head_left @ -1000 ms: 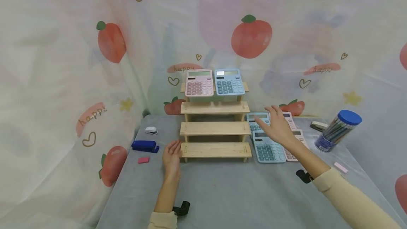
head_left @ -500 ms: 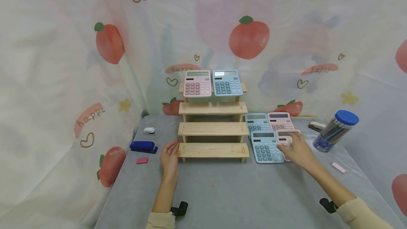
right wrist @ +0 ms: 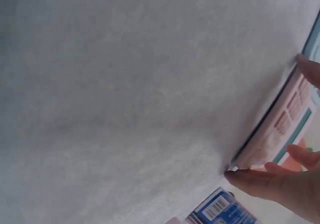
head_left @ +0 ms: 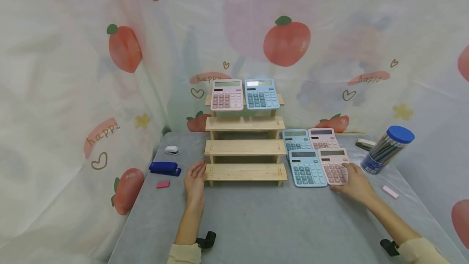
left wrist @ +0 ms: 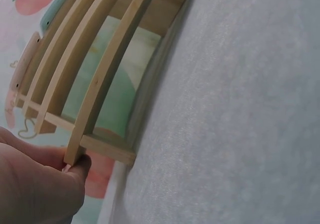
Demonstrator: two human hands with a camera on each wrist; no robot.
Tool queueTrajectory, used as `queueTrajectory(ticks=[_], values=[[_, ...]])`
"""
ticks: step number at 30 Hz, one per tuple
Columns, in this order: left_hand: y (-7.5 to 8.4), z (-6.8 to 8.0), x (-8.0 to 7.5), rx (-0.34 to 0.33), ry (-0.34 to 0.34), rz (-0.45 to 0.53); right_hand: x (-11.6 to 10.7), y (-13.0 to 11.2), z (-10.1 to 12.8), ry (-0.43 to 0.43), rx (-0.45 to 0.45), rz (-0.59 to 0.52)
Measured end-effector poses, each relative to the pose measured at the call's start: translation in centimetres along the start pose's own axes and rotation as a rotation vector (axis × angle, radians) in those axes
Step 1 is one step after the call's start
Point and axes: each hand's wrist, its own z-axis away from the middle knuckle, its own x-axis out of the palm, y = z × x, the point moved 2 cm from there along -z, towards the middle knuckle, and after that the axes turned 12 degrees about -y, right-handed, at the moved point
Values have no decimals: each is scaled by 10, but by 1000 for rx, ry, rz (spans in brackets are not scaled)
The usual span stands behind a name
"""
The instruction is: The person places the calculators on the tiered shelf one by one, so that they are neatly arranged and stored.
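Note:
My left hand [head_left: 195,180] pinches the left end of the lowest board of a stepped wooden shelf [head_left: 246,172]; the left wrist view shows thumb and finger on that board end [left wrist: 75,151]. On the top board lean a pink calculator [head_left: 227,95] and a blue calculator [head_left: 261,94]. My right hand [head_left: 355,184] holds the front pink calculator [head_left: 333,166] by its edges, thumb at its near edge and fingers along the right side. Beside it lies a blue calculator [head_left: 307,169]. Behind are another blue calculator [head_left: 296,139] and another pink one [head_left: 323,138].
At the left lie a white stapler [head_left: 172,150], a dark blue stapler [head_left: 165,168] and a pink eraser [head_left: 163,184]. A blue-lidded pencil tub [head_left: 387,150], a dark-and-white stapler-like item [head_left: 365,144] and a pale pink eraser [head_left: 390,192] are at the right. A printed curtain [head_left: 329,44] hangs behind.
My right hand has come down from above the calculators to the front pink calculator, then shifted to its near right edges. The left hand stays at the shelf end.

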Motion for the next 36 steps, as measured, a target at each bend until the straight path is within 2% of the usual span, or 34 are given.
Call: queueTrajectory(ticks=[6, 15, 25, 36], values=[[-2, 0, 3, 11, 0, 10, -1, 11, -12, -4, -43, -38], [-3, 0, 5, 6, 28, 12, -2, 15, -14, 1, -112, -46], [-1, 0, 4, 9, 31, -7, -3, 7, -21, -16, -101, -57], [-1, -1, 1, 15, 48, -4, -2, 1, -20, 89, -97, -68]])
